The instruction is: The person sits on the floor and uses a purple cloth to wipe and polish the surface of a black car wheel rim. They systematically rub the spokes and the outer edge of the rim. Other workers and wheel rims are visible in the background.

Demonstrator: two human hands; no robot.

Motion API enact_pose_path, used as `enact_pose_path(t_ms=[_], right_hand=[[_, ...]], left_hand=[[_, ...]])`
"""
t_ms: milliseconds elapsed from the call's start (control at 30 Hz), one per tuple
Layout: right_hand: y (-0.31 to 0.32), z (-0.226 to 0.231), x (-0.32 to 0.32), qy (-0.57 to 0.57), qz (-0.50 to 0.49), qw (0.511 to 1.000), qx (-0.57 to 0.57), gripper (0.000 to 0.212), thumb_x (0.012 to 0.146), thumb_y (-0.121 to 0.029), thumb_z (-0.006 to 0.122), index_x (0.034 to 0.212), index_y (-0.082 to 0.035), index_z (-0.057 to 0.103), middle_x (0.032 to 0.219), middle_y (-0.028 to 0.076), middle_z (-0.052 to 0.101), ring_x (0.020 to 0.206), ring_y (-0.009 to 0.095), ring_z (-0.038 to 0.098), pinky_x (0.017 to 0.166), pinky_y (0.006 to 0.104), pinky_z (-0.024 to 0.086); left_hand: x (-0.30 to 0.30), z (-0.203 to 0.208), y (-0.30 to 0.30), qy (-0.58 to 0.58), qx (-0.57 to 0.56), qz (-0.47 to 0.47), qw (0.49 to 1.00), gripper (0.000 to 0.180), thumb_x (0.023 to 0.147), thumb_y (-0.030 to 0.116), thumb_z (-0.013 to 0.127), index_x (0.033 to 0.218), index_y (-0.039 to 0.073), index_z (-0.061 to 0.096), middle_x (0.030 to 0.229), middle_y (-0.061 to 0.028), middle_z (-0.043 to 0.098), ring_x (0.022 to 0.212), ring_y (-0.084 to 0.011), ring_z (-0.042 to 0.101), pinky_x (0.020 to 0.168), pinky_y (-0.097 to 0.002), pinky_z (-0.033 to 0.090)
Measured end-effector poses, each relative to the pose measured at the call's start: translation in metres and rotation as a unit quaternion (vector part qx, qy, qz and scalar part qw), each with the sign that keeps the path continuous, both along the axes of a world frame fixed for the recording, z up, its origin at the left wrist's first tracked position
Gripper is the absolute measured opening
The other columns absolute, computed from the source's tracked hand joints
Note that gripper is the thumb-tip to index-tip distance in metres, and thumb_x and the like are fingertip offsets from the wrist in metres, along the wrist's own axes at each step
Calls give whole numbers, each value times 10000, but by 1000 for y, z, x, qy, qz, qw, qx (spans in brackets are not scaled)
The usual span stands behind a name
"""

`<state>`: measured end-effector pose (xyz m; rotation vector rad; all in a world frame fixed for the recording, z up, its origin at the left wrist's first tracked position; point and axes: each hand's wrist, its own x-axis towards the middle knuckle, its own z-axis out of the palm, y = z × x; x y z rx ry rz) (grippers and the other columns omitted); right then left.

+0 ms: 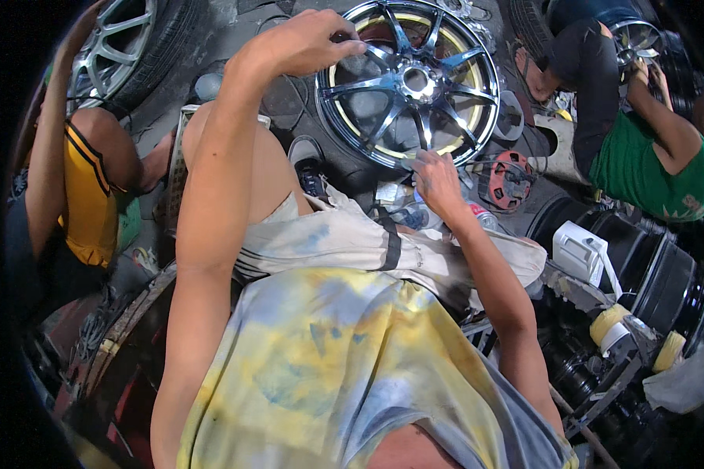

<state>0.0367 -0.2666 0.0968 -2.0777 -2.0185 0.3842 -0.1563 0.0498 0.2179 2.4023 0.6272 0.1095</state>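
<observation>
A shiny chrome wheel rim [421, 108] with several slim spokes and a yellowish inner ring lies in front of my knees. My left hand [309, 41] is over its upper left edge, fingers curled toward the thumb; anything small pinched there is hidden. At the near edge of the wheel, my right hand [438, 178] is closed with its fingertips on the lip. My shoe [309, 166] is just left of the wheel, under my bent leg.
To the right, a person in a green shirt [649, 168] handles another wheel [632, 45]. At left, a person in yellow shorts [86, 195] sits by a tyred wheel [117, 51]. A red round object [508, 181], black rims [657, 270] and a white box-shaped device [580, 252] are at my right.
</observation>
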Motion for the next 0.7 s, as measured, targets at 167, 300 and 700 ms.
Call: enact_pose_path(t_ms=[167, 300, 700], right_hand=[[-8, 26, 80, -115, -48, 990, -64, 232, 778, -56, 642, 985, -52, 747, 1076, 138, 646, 1030, 306, 619, 850, 441, 478], [-17, -3, 108, -201, 14, 975, -89, 146, 781, -63, 632, 887, -33, 727, 1154, 149, 613, 1065, 316, 587, 861, 442, 491], [-14, -32, 82, -86, 54, 986, -128, 95, 844, -97, 578, 846, -73, 670, 850, 190, 654, 848, 374, 659, 763, 494, 536]], left_hand=[[-14, -12, 1, 3, 37, 32, 999, 352, 996, 343, 604, 1150, 55, 737, 995, -209, 732, 900, -372, 686, 820, -426, 523], [9, -2, -9, -15, 33, -4, 999, 366, 988, 343, 616, 1155, 40, 735, 1019, -206, 736, 914, -377, 692, 848, -436, 532], [10, -8, -13, 5, 26, 23, 999, 384, 985, 350, 622, 1131, 14, 737, 1027, -210, 734, 922, -376, 696, 858, -441, 533]])
